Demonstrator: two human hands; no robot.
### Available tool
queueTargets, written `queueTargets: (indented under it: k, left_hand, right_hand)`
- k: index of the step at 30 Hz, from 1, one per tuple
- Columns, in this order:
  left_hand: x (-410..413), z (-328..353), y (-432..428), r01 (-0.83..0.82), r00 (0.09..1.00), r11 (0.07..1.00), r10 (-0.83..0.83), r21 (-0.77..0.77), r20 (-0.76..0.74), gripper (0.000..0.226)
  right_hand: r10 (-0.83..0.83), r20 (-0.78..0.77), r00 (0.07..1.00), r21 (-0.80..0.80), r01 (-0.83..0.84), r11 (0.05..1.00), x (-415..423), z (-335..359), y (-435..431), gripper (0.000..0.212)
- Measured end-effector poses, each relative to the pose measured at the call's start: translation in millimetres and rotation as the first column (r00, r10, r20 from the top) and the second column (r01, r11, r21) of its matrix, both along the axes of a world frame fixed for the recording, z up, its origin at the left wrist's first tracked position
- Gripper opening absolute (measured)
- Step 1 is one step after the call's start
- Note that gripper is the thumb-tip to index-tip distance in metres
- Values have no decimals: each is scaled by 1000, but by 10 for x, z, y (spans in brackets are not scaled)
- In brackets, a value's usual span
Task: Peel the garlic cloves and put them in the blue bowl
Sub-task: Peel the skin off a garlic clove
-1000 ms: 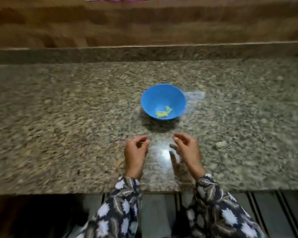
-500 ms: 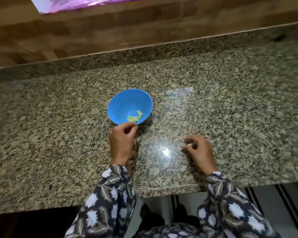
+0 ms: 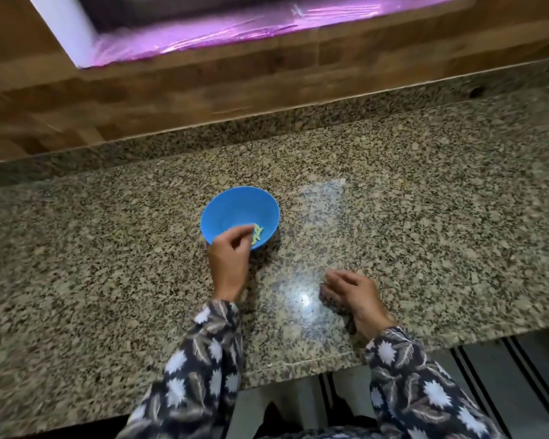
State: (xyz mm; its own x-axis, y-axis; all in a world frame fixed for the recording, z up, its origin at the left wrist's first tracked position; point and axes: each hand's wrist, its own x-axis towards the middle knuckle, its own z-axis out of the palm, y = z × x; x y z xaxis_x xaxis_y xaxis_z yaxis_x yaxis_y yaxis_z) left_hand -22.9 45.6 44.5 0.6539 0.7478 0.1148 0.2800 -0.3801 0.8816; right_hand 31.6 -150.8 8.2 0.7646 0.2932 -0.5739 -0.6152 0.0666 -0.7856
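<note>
The blue bowl (image 3: pixel 235 205) stands on the granite counter (image 3: pixel 425 217), with a yellow-green shape on its inner wall. My left hand (image 3: pixel 230 259) reaches over the bowl's near rim, thumb and fingertips pinched together above the inside. It seems to pinch a small garlic clove, which the fingers almost wholly hide. My right hand (image 3: pixel 351 291) rests on the counter to the right of the bowl, a hand's width nearer to me. Its fingers are bent and blurred, and whatever lies under them is hidden.
A low granite upstand and a wooden wall run along the back of the counter. A window sill lit purple (image 3: pixel 235 30) lies above them. The counter's front edge is just below my wrists, with a striped floor (image 3: pixel 504 375) beyond it.
My left hand left the right hand and moved forward over the bowl's rim. The right hand slid right and stays low on the counter. The camera tilted up, showing the window.
</note>
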Motion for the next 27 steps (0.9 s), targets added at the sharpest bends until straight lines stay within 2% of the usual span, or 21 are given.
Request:
queueTargets:
  k: [3, 5, 8, 12, 14, 17, 20, 23, 25, 27]
  left_hand:
    - [-152, -158, -392, 216, 968, 931, -244, -294, -62, 23]
    - [-192, -255, -549, 262, 947, 887, -313, -381, -77, 27]
    - [-214, -347, -584, 218, 965, 867, -261, -447, -35, 29]
    - [-246, -392, -472, 157, 984, 839, -177, -522, 12, 21]
    - [-248, -405, -425, 138, 989, 796, -145, -589, 36, 19]
    - [-232, -410, -405, 128, 992, 712, -101, -690, 79, 17]
    - [-215, -414, -454, 161, 987, 669, -125, -726, 103, 24]
    - [-220, -426, -462, 169, 984, 684, -161, -709, 79, 29]
    - [-227, -415, -411, 143, 990, 619, -107, -772, 97, 26]
    - [-240, -400, -348, 140, 990, 532, -55, -835, 131, 24]
  right_hand:
    - [-32, -110, 993, 96, 42, 994, -84, -11, 177, 13]
    - [-11, -122, 992, 151, 29, 988, -124, -33, 269, 20]
    - [58, -101, 993, 168, -40, 985, -139, -59, 302, 17]
    - [185, -12, 983, 110, -183, 977, -164, -42, 297, 16]
    - [229, 39, 973, 73, -232, 970, -194, -23, 304, 15]
    - [209, 169, 963, -27, -207, 978, -235, -9, 331, 10]
    - [275, 444, 853, -302, -147, 942, -237, -40, 362, 11]
    - [407, 546, 732, -444, -159, 882, -250, -45, 377, 18]
    - [387, 518, 763, -361, -216, 907, -243, -38, 374, 19]
    - [277, 419, 865, -197, -211, 957, -238, -15, 382, 16]
